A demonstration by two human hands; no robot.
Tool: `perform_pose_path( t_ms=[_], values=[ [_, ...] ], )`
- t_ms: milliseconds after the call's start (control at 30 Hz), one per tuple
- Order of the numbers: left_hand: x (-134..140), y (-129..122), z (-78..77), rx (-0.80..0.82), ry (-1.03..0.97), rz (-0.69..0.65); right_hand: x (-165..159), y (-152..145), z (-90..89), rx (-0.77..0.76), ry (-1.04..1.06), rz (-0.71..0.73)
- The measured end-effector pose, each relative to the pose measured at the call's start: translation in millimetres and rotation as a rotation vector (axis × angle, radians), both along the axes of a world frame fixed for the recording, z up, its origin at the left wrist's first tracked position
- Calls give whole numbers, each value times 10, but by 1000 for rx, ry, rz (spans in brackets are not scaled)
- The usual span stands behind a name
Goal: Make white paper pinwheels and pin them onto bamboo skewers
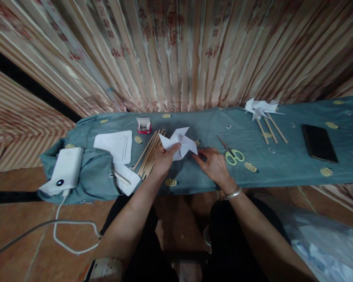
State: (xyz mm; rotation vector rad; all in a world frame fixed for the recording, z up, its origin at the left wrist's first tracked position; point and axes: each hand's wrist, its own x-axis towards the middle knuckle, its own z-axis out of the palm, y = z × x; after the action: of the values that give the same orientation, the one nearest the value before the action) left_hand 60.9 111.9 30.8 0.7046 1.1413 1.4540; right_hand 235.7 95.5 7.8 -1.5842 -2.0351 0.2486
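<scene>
Pinwheel [184, 141] pinched in left hand [162, 159], palm down; right hand [214, 164] curled beside, grip unclear

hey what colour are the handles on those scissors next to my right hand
The handles are light yellowish green, shown in the head view.

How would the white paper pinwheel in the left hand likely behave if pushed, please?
The white paper pinwheel is probably light, being thin folded paper. Its points would likely bend or crease, since they jut out beyond the grip of the left hand. It seems unlikely to roll far, given its angular outline.
</scene>
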Motion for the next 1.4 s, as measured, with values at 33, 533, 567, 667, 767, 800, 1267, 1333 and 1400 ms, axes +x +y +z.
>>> perform_pose_path(
  t_ms=[33, 533, 567, 667, 767, 800, 1267, 1333, 1400],
  values=[
    [1, -2, -7, 1, 9, -5, -26, -1, 7, 1, -33, 8],
    [-42, -1, -27, -19, 7, 16, 97, 37, -78, -46, -105, 56],
    [-45, 0, -34, -18, 6, 14, 114, 35, -71, -46, -125, 57],
    [-54, 6, -48, -11, -1, 8, 159, 25, -44, -52, -171, 51],
    [-57, 18, -51, 3, -10, 13, 169, 21, -23, -41, -110, 46],
    [-56, 22, -51, 7, -11, 18, 159, 23, -19, -33, -69, 45],
    [-73, 27, -86, 40, 13, 4, 20, 92, 68, -196, -170, 51],
    [-74, 28, -80, 39, 18, -2, 75, 88, 81, -210, -191, 59],
    [-71, 26, -74, 41, 17, -6, 118, 84, 88, -206, -205, 68]
  ],
)
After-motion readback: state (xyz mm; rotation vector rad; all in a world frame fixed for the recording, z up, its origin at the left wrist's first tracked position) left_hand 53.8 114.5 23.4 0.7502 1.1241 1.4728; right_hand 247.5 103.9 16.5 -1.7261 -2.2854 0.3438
